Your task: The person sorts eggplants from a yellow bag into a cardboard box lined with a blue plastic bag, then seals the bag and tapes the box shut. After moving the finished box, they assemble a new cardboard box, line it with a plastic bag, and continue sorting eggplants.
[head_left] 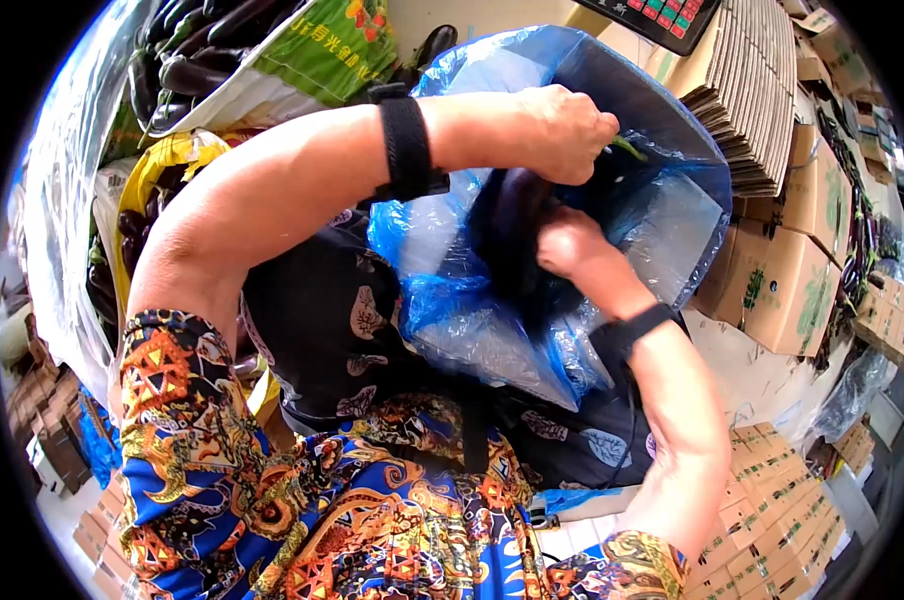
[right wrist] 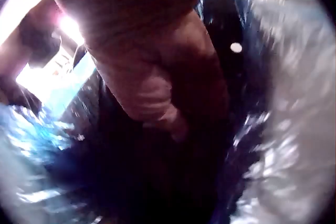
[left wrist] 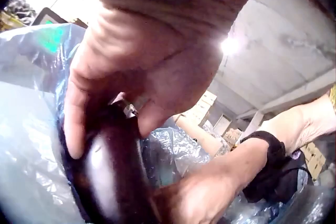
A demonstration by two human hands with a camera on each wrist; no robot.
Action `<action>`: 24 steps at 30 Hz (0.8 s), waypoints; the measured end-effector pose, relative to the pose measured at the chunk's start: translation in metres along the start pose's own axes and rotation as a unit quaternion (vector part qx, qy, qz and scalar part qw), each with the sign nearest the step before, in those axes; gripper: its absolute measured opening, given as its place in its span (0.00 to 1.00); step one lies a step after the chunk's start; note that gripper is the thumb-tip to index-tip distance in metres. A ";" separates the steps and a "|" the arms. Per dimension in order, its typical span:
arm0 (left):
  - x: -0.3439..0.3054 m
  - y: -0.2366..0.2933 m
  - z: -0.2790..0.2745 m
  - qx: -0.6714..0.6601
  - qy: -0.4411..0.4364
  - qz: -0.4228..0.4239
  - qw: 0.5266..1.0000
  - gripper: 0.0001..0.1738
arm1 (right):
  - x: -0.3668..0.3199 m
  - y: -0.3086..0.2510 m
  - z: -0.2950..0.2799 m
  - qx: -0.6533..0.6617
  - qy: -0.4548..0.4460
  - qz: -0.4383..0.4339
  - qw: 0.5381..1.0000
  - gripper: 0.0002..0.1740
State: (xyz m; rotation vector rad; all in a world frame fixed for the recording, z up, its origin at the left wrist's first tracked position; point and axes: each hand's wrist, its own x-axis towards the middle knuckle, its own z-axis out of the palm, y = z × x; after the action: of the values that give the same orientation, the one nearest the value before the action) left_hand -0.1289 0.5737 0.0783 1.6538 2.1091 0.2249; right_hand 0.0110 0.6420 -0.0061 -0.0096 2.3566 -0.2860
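My left hand (head_left: 562, 135) is over the mouth of a blue plastic bag (head_left: 452, 340). In the left wrist view, its fingers and thumb grip the upper end of a glossy dark purple eggplant (left wrist: 118, 176). The eggplant's body slants down into the bag. A green stem (head_left: 627, 148) shows just beyond the left hand's knuckles. My right hand (head_left: 572, 240) reaches into the bag right beside that eggplant, slightly blurred. In the right wrist view its fingers (right wrist: 157, 95) bend downward into deep shadow, and I cannot tell what they hold.
Eggplants (head_left: 207, 75) fill a lined container at upper left, beside a green printed sack (head_left: 327, 50). A keypad scale (head_left: 662, 15) sits at the top. Stacked flat cardboard (head_left: 737, 100) and cartons (head_left: 772, 285) stand to the right. More boxes (head_left: 767, 510) are at lower right.
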 end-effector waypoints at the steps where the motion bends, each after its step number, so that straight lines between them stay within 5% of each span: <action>1: 0.002 0.002 0.000 0.016 -0.005 -0.005 1.000 0.21 | 0.031 0.018 0.044 -0.042 -0.021 -0.048 0.998 0.22; 2: 0.003 0.001 0.002 0.018 -0.005 -0.008 1.000 0.20 | 0.057 0.034 0.078 -0.085 -0.043 -0.096 0.991 0.25; 4: 0.004 -0.003 0.005 0.014 -0.006 -0.019 1.000 0.20 | 0.033 -0.014 0.033 -0.009 -0.054 0.028 0.998 0.26; 6: 0.007 -0.002 0.006 0.011 -0.026 -0.024 0.999 0.22 | 0.041 -0.022 0.042 -0.048 0.105 0.048 0.992 0.31; 7: 0.007 0.001 0.007 0.008 -0.031 -0.020 0.999 0.22 | 0.067 -0.008 0.089 -0.122 0.265 0.004 0.956 0.38; 9: 0.009 0.001 0.010 0.002 -0.048 -0.019 0.999 0.23 | 0.076 -0.002 0.112 -0.184 0.367 -0.035 0.911 0.44; 13: 0.017 0.001 0.020 -0.003 -0.092 -0.042 0.995 0.24 | 0.032 -0.023 0.035 -0.121 0.024 -0.032 0.992 0.30; 15: 0.021 0.003 0.030 -0.015 -0.104 -0.040 0.994 0.23 | 0.030 -0.027 0.028 -0.085 -0.085 -0.018 0.993 0.25; 17: 0.030 -0.004 0.050 -0.035 -0.097 -0.024 0.994 0.21 | 0.049 -0.023 0.055 -0.072 -0.054 0.012 0.996 0.21; 20: 0.036 -0.007 0.066 0.020 -0.202 -0.027 0.979 0.18 | 0.039 -0.021 0.069 -0.138 0.002 -0.041 0.990 0.21; 24: 0.048 -0.012 0.079 0.033 -0.262 -0.058 0.963 0.19 | 0.027 0.015 0.073 -0.006 -0.048 -0.068 0.997 0.24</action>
State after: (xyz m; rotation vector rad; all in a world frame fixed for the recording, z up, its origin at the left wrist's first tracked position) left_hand -0.1131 0.6047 -0.0083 1.4200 1.8063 -0.2941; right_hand 0.0433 0.6391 -0.0779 -0.1855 2.2653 -0.3289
